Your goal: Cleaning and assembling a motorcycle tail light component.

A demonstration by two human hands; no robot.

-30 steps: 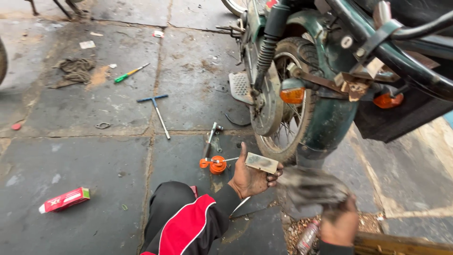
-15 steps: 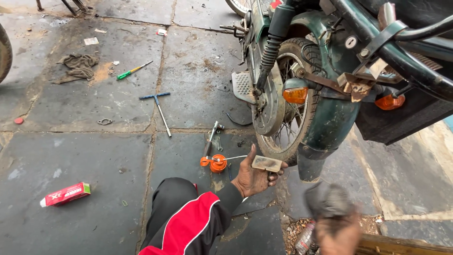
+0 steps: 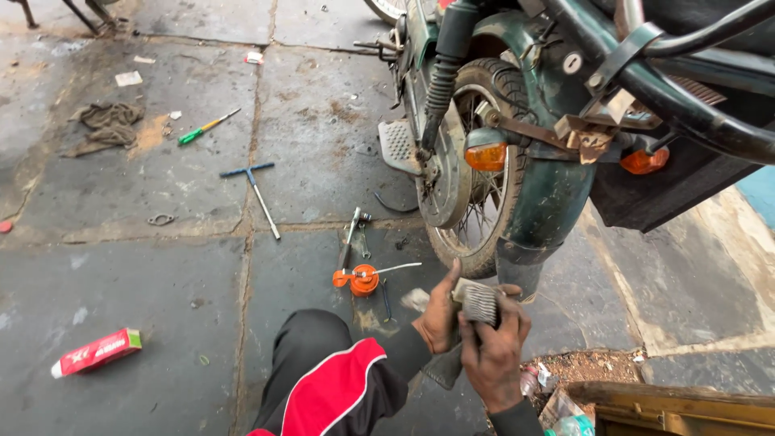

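Lower centre-right of frame, below the rear wheel [image 3: 476, 169], your left hand [image 3: 440, 316] grips a small ribbed metal part [image 3: 478, 300]; right hand [image 3: 494, 355] closes over it with a dark rag [image 3: 444, 367]. Looks like the wiping step. Next: firm hold, turn part to reach uncleaned faces.

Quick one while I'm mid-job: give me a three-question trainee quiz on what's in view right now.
1. True or false: both hands are on the ribbed metal part.
2. Which lies nearest the left hand? A) orange oil can B) green screwdriver C) red box
3. Fill in: the blue T-handle wrench lies on the ____ floor.

Key:
1. True; the right hand grips it too.
2. A
3. stone
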